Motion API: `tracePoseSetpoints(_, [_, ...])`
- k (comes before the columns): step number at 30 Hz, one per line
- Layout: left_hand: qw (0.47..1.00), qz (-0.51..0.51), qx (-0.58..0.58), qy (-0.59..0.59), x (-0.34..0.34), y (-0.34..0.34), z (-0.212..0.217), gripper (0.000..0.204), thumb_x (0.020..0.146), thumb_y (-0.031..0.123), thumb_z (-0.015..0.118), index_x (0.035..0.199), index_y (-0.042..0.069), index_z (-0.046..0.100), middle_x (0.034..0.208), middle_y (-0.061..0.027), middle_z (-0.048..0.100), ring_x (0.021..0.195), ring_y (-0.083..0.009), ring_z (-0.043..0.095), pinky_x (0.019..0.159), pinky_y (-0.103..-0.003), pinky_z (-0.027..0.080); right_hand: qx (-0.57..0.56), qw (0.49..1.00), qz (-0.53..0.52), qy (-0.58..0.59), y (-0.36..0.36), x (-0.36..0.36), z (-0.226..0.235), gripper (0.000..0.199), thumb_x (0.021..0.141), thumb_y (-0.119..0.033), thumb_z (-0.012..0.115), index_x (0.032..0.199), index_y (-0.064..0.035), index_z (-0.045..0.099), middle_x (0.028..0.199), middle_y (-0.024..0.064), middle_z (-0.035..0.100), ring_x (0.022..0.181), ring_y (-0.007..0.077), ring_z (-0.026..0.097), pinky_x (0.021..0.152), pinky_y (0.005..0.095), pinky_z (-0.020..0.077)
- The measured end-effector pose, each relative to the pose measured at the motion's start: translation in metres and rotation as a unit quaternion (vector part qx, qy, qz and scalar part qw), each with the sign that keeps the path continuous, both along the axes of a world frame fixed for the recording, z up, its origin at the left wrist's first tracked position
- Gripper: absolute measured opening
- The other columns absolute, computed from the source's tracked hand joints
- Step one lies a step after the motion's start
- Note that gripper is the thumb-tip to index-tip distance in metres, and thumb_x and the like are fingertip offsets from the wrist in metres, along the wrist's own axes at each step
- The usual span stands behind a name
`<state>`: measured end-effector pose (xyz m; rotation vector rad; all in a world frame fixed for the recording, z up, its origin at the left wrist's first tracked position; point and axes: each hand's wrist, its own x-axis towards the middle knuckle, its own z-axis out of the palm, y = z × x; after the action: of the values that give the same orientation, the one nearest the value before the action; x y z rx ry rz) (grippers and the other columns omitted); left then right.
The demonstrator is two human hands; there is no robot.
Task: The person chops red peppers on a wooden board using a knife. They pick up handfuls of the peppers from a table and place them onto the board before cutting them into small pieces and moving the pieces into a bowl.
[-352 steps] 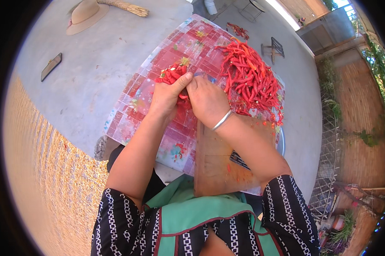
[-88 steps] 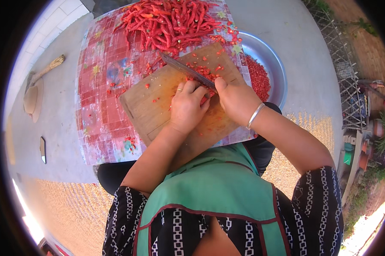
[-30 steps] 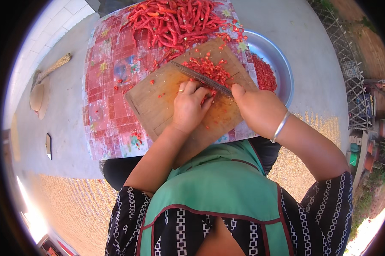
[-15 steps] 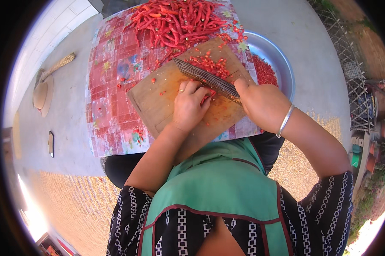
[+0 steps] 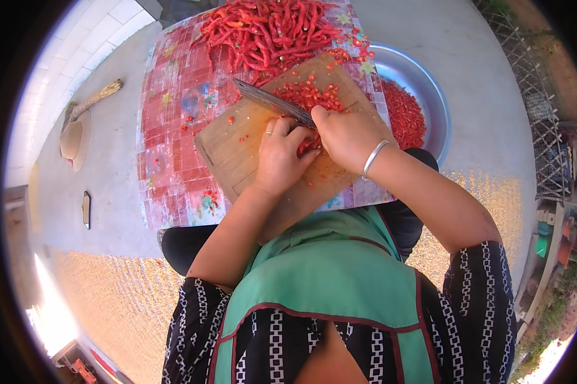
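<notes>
Head view, middle of the frame: the left hand (image 5: pixel 279 157) pins red peppers (image 5: pixel 306 144) on the board (image 5: pixel 229 152), and the right hand (image 5: pixel 349 137) grips the big knife (image 5: pixel 271 102). I'd say curl the left hand back and cut slowly.

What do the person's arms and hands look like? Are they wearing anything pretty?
Both hands are bare, with no gloves. The left hand wears a thin gold-coloured ring. Above the right hand, a smooth silver bracelet circles the wrist. The loose black sleeves have white chain-like stripes and leave the forearms uncovered.
</notes>
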<state>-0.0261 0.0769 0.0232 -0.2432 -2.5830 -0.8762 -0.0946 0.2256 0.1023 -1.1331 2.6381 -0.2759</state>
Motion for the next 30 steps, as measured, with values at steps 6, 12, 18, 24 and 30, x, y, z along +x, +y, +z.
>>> tracePoseSetpoints(6, [0.999,0.003,0.034,0.027,0.011,-0.003,0.003,0.028,0.065,0.014,0.078,0.089,0.01,0.065,0.1,-0.0115,0.055,0.095,-0.0324,0.052,0.078,-0.041,0.048,-0.038,0.998,0.0,0.043,0.004,0.002,-0.012,0.011,0.085,-0.01,0.049,0.092,-0.0029,0.045,0.069,0.018,0.064,0.064,0.0361,0.064,0.054,0.0463,0.05])
tracePoseSetpoints(12, [1.0,-0.001,0.017,-0.011,0.015,-0.009,-0.005,0.026,0.066,0.015,0.078,0.087,0.009,0.065,0.096,-0.0104,0.055,0.092,-0.031,0.053,0.076,-0.041,0.048,0.015,1.0,0.0,0.027,-0.003,0.009,0.0,0.013,0.086,-0.01,0.049,0.095,-0.0014,0.047,0.08,0.0189,0.066,0.075,0.0351,0.067,0.061,0.0448,0.0538])
tracePoseSetpoints(18, [1.0,0.009,-0.004,-0.014,0.006,-0.004,0.001,0.022,0.066,0.016,0.077,0.082,0.007,0.064,0.092,-0.0106,0.055,0.09,-0.0307,0.053,0.074,-0.04,0.048,-0.04,0.998,-0.002,0.04,0.007,-0.005,-0.009,0.011,0.084,-0.008,0.049,0.091,-0.0011,0.043,0.067,0.0198,0.061,0.062,0.0387,0.062,0.054,0.0489,0.0479])
tracePoseSetpoints(24, [0.999,0.028,0.004,-0.025,0.007,-0.003,-0.006,0.019,0.066,0.014,0.074,0.081,0.009,0.064,0.094,-0.0078,0.055,0.092,-0.0298,0.054,0.073,-0.04,0.05,0.022,0.998,0.022,0.061,0.029,0.03,0.04,0.013,0.083,-0.006,0.05,0.092,-0.0003,0.042,0.072,0.0216,0.061,0.066,0.0398,0.062,0.055,0.0486,0.0484])
tracePoseSetpoints(30, [1.0,0.011,0.023,-0.008,0.007,-0.003,-0.005,0.019,0.066,0.015,0.076,0.081,0.008,0.065,0.092,-0.0093,0.057,0.088,-0.0304,0.054,0.074,-0.04,0.049,0.061,0.996,0.022,0.058,0.021,0.03,0.025,0.014,0.081,-0.009,0.051,0.093,-0.0012,0.046,0.077,0.0211,0.064,0.069,0.036,0.066,0.057,0.0447,0.0523])
